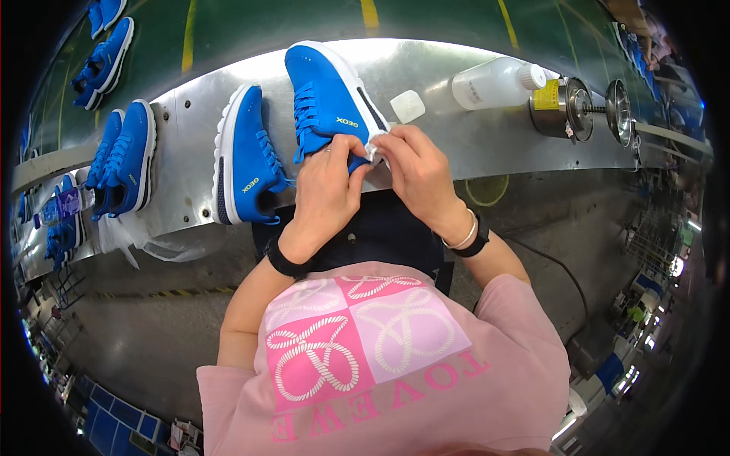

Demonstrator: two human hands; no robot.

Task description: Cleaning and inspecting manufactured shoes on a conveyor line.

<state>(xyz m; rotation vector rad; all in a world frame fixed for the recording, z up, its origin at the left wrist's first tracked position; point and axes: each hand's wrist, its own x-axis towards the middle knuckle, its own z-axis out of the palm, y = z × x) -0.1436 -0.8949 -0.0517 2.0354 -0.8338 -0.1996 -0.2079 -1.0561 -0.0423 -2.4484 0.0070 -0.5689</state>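
A blue sneaker [323,91] with a white sole lies on the metal bench, toe pointing away from me. My left hand [327,186] is closed on its heel end, thumb and fingers pinching near the collar. A small crumpled piece of white cloth [372,150] is pinched in my right hand [418,171], pressed against the heel edge of the sole. Fingers of both hands nearly meet there and hide part of the heel. Just left of this shoe rests another blue sneaker [247,163], also toe away.
A white square pad [407,106], a translucent bottle [494,83] and a metal pot [563,110] with a round lid-like disc [619,112] are on the bench [186,167] to the right. More blue sneakers [129,156] stand left. Beyond runs a green surface [266,30] with yellow lines.
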